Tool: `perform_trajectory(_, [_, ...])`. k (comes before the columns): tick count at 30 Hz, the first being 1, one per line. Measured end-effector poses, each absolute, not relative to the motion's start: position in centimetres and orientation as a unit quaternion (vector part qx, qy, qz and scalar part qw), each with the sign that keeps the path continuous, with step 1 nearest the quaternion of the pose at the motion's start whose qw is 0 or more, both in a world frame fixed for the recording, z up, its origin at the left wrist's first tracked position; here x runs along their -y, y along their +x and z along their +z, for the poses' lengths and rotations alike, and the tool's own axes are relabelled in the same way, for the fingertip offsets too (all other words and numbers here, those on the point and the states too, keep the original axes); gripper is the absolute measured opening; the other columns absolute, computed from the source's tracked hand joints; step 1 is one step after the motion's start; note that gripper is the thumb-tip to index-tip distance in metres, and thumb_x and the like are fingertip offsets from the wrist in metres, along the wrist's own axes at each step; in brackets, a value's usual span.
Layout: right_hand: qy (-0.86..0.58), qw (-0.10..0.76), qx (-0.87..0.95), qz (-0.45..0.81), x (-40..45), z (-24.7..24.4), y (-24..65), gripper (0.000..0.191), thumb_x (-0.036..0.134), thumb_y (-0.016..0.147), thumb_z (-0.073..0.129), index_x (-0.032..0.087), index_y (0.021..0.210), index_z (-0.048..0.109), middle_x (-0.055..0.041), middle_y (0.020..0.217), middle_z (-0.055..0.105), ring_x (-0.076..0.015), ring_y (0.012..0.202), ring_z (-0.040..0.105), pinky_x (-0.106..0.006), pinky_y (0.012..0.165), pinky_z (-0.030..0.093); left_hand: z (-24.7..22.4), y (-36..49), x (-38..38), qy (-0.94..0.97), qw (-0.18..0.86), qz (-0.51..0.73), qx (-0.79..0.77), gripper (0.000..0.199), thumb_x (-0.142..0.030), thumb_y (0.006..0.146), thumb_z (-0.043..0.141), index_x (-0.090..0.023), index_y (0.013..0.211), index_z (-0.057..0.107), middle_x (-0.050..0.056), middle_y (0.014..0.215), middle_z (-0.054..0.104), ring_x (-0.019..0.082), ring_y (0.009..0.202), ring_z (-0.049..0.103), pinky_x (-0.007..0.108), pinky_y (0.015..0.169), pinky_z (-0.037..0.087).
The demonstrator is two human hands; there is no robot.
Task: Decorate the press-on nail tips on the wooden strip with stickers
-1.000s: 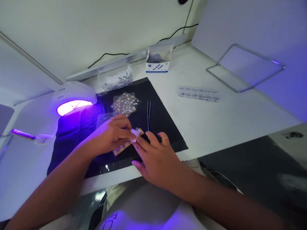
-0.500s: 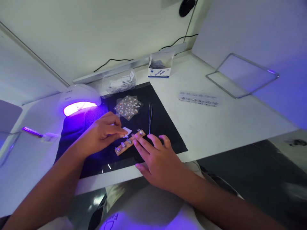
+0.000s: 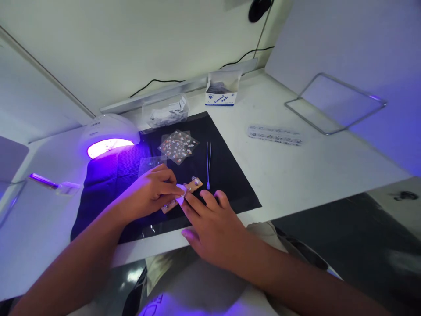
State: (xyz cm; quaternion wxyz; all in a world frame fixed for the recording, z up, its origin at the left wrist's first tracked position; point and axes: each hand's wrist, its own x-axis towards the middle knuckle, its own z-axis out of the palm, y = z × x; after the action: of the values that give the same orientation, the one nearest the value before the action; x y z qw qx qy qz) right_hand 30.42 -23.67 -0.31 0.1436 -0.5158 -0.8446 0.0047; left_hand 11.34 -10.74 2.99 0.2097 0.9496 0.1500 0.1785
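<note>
Pinched between the thumb and fingers of my left hand (image 3: 149,193) is a small white wipe pad (image 3: 180,193). The pad is at the middle of a narrow wooden stand (image 3: 200,184), which carries a row of small shiny nail tips (image 3: 196,180). My right hand (image 3: 215,232) is open, its fingers spread, and its fingertips reach the stand beside the pad. The contact point is partly hidden by the fingers. Tweezers (image 3: 208,169) lie just beyond the right fingers. Decorated sticker sheets (image 3: 178,146) rest on the black mat (image 3: 230,184) past the stand.
A lit nail lamp (image 3: 110,127) stands at the left. Behind the mat are a clear bin (image 3: 166,115) of white packets and an alcohol pads box (image 3: 222,90). A clear case (image 3: 274,134) and a metal wire frame (image 3: 324,131) are at the right.
My left hand has moved right and slightly down, bringing the white pad onto the stand by my right fingertips. A clear sheet behind the left hand now shows. My right hand has barely moved.
</note>
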Motion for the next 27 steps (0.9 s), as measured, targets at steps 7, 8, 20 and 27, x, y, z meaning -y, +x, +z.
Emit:
perform_trajectory(7, [-0.532, 0.150, 0.834, -0.009, 23.36, -0.53, 29.96, 0.054, 0.047, 0.094, 0.055, 0.012, 0.134, 0.060, -0.0086, 0.143, 0.063, -0.0294, 0.108, 0.048, -0.051, 0.094, 0.029, 2.84, 11.13, 10.34, 0.945, 0.228, 0.177, -0.155, 0.015, -0.018, 0.097, 0.060, -0.020, 0.100, 0.075, 0.004, 0.085, 0.061, 0.016, 0.082, 0.054, 0.027, 0.073, 0.043])
perform_trajectory(8, [-0.532, 0.149, 0.834, -0.011, 23.36, -0.55, 29.96, 0.054, 0.047, 0.094, 0.055, 0.012, 0.135, 0.059, -0.0083, 0.143, 0.062, -0.0292, 0.108, 0.048, -0.051, 0.094, 0.029, 2.85, 11.06, 10.26, 0.944, 0.228, 0.178, -0.157, 0.015, -0.018, 0.097, 0.060, -0.020, 0.100, 0.075, 0.004, 0.085, 0.061, 0.016, 0.082, 0.053, 0.027, 0.072, 0.043])
perform_trajectory(20, [-0.529, 0.155, 0.834, -0.018, 23.37, -0.73, 29.90, 0.053, 0.048, 0.093, 0.056, 0.012, 0.133, 0.061, -0.0070, 0.138, 0.066, -0.0284, 0.107, 0.046, -0.051, 0.093, 0.028, 3.37, 11.58, 10.68, 0.949, 0.213, 0.180, -0.147, 0.016, -0.013, 0.095, 0.060, -0.017, 0.094, 0.075, 0.004, 0.082, 0.060, 0.016, 0.079, 0.052, 0.028, 0.073, 0.041])
perform_trajectory(27, [-0.527, 0.150, 0.836, -0.020, 23.39, -0.90, 29.90, 0.058, 0.048, 0.094, 0.055, 0.012, 0.138, 0.057, -0.0078, 0.146, 0.061, -0.0295, 0.108, 0.046, -0.052, 0.095, 0.028, 3.23, 11.31, 10.24, 0.955, 0.184, 0.181, -0.149, 0.015, -0.013, 0.095, 0.059, -0.016, 0.091, 0.074, 0.005, 0.082, 0.061, 0.017, 0.079, 0.052, 0.030, 0.073, 0.041])
